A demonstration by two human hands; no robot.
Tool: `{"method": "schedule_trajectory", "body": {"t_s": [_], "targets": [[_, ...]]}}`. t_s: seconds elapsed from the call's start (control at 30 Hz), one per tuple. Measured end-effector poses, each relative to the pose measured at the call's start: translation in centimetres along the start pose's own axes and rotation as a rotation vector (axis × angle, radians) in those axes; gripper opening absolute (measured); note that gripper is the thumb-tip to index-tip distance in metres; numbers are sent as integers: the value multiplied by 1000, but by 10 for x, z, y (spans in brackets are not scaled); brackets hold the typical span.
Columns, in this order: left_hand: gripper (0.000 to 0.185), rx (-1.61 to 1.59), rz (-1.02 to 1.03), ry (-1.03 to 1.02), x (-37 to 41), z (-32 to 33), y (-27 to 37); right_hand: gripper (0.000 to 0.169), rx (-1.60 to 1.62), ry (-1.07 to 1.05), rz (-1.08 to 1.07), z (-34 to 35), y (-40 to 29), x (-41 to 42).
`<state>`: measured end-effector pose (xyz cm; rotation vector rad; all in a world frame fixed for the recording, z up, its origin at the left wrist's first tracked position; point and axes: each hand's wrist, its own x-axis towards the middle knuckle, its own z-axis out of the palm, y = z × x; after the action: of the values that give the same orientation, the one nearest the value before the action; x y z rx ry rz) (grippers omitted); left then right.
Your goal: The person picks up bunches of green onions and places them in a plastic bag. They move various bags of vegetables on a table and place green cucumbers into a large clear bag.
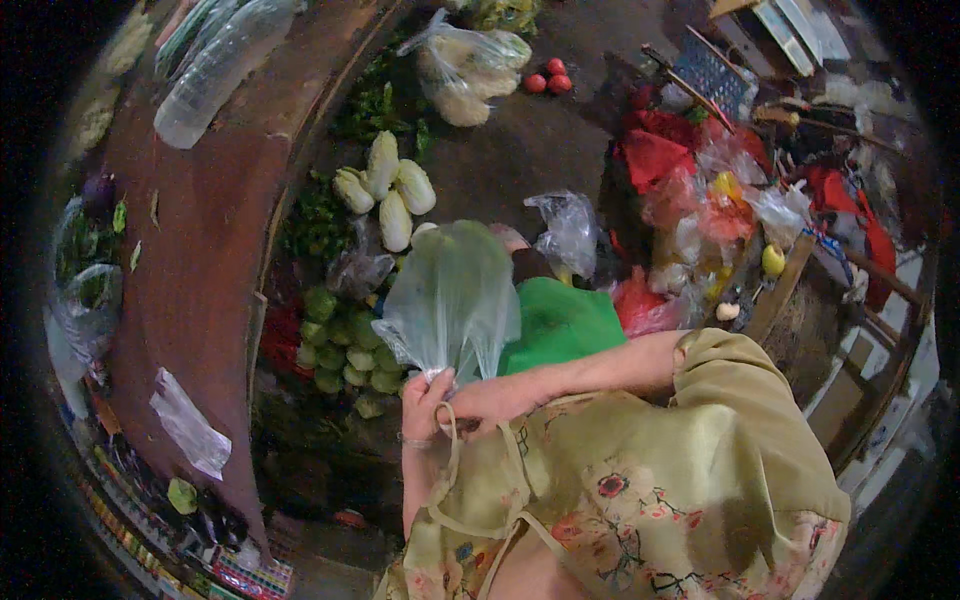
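Note:
My left hand point(422, 403) and my right hand point(484, 400) are close together in front of my body. Both grip the gathered neck of a thin clear plastic bag point(457, 307), which spreads out beyond my fingers. Pale green shows through the film at its far end; whether something is inside or behind it I cannot tell. The bag partly covers a heap of round green vegetables point(349, 352), which look like cabbages or gourds. Just past the bag lie several napa cabbages point(396, 219). Bright green cloth or plastic point(566, 322) shows beyond my right forearm.
On the left runs a long brown tabletop point(195, 247) with a crumpled plastic bag point(191, 427) and a loose leaf point(181, 496). Ahead are bagged pale vegetables point(469, 71) and three tomatoes point(556, 77). Red and clear plastic bags point(690, 187) pile up at the right, near a wooden plank point(780, 289).

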<state>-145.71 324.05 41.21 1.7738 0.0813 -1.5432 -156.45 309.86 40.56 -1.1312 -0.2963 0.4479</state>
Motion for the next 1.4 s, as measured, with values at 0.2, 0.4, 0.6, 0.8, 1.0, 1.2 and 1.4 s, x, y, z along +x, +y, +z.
{"method": "schedule_trajectory", "body": {"t_s": [0.2,0.4,0.6,0.8,1.0,1.2,1.4], "targets": [[15,269,201,-40,-15,6,12,49,-541,671,14,-9,-4,-56],[13,595,544,-366,-63,35,92,120,-1026,803,339,-28,-13,-84],[22,484,1032,-587,-102,49,156,88,-819,771,-32,-55,-16,-51],[19,256,1430,-531,-123,65,197,65,-393,1086,92,-49,-27,-91],[17,406,1650,-151,-193,25,248,50,-424,1183,-370,-72,-150,-36],[10,490,1715,348,-265,-34,284,35,-497,1017,-919,-92,-283,135],[37,464,1715,707,-237,-97,273,25,-312,797,-1103,-106,-325,286]]}}
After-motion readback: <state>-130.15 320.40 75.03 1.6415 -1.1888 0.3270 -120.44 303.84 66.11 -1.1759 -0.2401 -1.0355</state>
